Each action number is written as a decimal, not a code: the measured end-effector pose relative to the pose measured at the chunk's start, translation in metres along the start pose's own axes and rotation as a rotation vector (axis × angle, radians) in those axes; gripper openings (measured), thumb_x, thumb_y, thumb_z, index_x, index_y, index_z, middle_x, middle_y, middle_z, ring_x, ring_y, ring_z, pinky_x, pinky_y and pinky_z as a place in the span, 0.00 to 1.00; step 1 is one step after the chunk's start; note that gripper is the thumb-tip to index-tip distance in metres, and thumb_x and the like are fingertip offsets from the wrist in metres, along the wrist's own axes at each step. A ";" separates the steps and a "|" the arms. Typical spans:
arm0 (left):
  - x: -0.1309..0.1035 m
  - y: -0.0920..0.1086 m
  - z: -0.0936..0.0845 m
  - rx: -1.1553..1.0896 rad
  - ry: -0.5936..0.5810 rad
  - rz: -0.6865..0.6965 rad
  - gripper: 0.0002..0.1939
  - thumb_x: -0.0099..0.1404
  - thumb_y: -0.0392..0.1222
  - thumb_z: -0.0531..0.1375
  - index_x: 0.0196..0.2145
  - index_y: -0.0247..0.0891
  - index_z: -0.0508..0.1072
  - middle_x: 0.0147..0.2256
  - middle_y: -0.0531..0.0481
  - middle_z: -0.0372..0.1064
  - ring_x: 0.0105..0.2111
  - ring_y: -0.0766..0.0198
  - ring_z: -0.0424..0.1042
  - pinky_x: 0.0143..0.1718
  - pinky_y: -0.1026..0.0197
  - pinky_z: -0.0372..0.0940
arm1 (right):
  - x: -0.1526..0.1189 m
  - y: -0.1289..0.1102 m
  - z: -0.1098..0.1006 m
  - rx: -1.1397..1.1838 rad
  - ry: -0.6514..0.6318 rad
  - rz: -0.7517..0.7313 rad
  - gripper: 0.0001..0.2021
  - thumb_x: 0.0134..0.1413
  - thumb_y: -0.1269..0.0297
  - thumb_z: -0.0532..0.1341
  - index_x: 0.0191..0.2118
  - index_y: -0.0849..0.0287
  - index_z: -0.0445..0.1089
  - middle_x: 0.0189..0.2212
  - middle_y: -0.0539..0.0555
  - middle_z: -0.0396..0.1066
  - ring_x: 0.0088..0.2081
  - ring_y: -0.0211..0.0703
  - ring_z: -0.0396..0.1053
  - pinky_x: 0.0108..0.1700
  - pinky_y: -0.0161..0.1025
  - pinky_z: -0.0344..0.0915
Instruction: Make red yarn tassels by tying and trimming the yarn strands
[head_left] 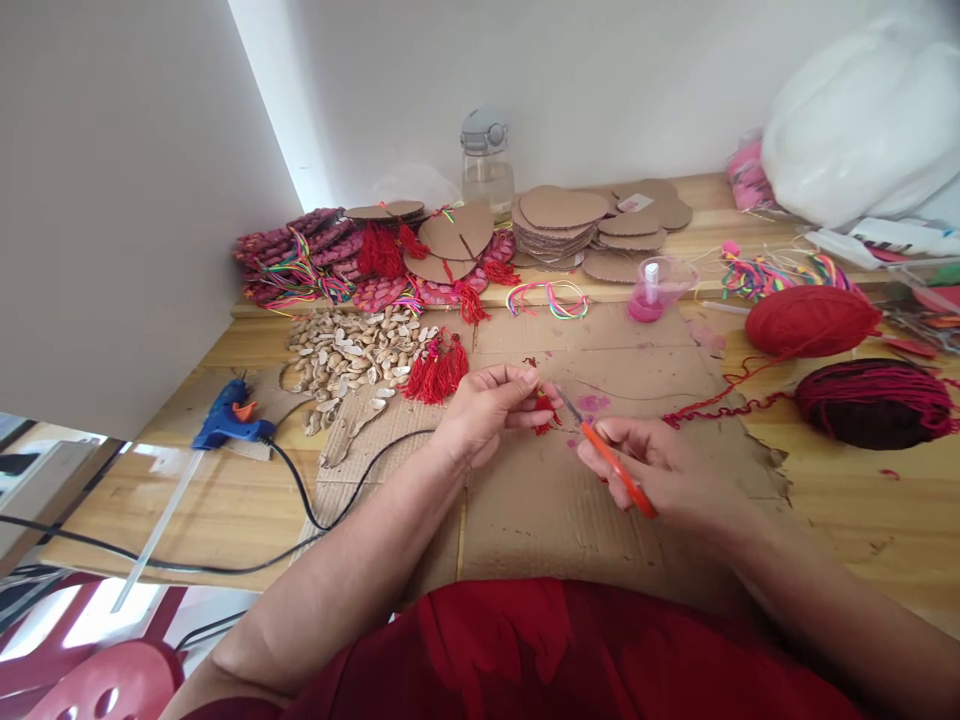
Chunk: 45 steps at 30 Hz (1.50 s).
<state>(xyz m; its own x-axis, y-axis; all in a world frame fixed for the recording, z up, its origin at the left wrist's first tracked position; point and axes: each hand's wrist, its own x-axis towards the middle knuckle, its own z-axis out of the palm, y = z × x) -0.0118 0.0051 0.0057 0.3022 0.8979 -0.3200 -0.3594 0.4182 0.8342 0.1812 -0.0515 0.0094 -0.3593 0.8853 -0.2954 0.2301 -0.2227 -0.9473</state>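
Over the cardboard sheet [555,500], my left hand [491,405] is closed in a pinch on a small piece of red yarn [544,418]. My right hand [649,465] grips orange-handled scissors [619,470], whose blades point up and left, close to the left fingertips. A red tassel bundle [436,370] lies left of my left hand, beside a heap of peanut shells [352,350]. To the right are a red yarn ball [810,320] and a dark red yarn ball [874,403], with strands trailing onto the cardboard.
A blue glue gun [229,420] with a black cable lies at left. Behind are cardboard discs [559,225], a clear bottle [487,165], decorated pieces [300,255] and a cup of pink liquid [651,300]. A white bag [862,120] stands back right.
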 end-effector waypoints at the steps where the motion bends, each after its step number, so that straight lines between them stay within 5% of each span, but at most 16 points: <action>1: 0.000 0.000 0.000 -0.005 -0.001 -0.020 0.07 0.64 0.36 0.64 0.30 0.30 0.72 0.33 0.41 0.79 0.33 0.60 0.80 0.32 0.63 0.75 | 0.000 0.001 -0.001 -0.097 0.017 -0.010 0.23 0.53 0.48 0.67 0.23 0.57 0.57 0.17 0.44 0.53 0.19 0.32 0.51 0.22 0.33 0.45; 7: 0.002 0.003 -0.005 0.007 -0.032 -0.091 0.06 0.65 0.35 0.64 0.32 0.29 0.74 0.31 0.41 0.78 0.29 0.61 0.80 0.29 0.64 0.75 | -0.001 0.006 -0.005 -0.472 0.114 -0.147 0.20 0.53 0.53 0.66 0.23 0.57 0.58 0.17 0.44 0.52 0.20 0.33 0.50 0.22 0.34 0.44; 16: 0.000 0.006 -0.005 0.059 -0.067 -0.146 0.06 0.66 0.34 0.62 0.31 0.29 0.75 0.31 0.41 0.79 0.28 0.63 0.79 0.27 0.66 0.75 | -0.003 0.002 -0.005 -0.605 0.130 -0.206 0.20 0.54 0.54 0.65 0.22 0.57 0.57 0.15 0.43 0.51 0.19 0.33 0.48 0.22 0.34 0.43; 30: 0.000 0.005 -0.007 0.075 -0.099 -0.174 0.05 0.65 0.35 0.64 0.33 0.29 0.76 0.33 0.40 0.79 0.27 0.64 0.79 0.27 0.66 0.75 | -0.002 0.003 -0.003 -0.625 0.146 -0.224 0.22 0.57 0.51 0.62 0.21 0.57 0.55 0.15 0.43 0.50 0.19 0.33 0.47 0.22 0.35 0.43; 38: 0.001 0.007 -0.005 -0.008 -0.122 -0.154 0.05 0.66 0.35 0.62 0.35 0.29 0.76 0.33 0.41 0.78 0.30 0.62 0.80 0.31 0.63 0.76 | 0.000 0.004 -0.005 -0.441 0.069 -0.161 0.19 0.59 0.53 0.60 0.23 0.56 0.57 0.18 0.44 0.51 0.21 0.34 0.49 0.23 0.34 0.44; 45: 0.000 0.006 -0.004 -0.075 -0.091 -0.135 0.11 0.57 0.24 0.66 0.37 0.30 0.73 0.30 0.49 0.75 0.29 0.61 0.80 0.30 0.64 0.76 | 0.000 0.006 -0.004 -0.331 0.061 -0.111 0.19 0.59 0.51 0.59 0.23 0.57 0.56 0.20 0.45 0.50 0.23 0.35 0.49 0.24 0.34 0.46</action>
<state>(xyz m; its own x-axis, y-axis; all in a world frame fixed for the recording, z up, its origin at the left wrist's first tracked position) -0.0174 0.0085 0.0089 0.4295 0.8182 -0.3822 -0.3742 0.5464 0.7493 0.1861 -0.0515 0.0040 -0.3458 0.9217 -0.1756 0.4769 0.0114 -0.8789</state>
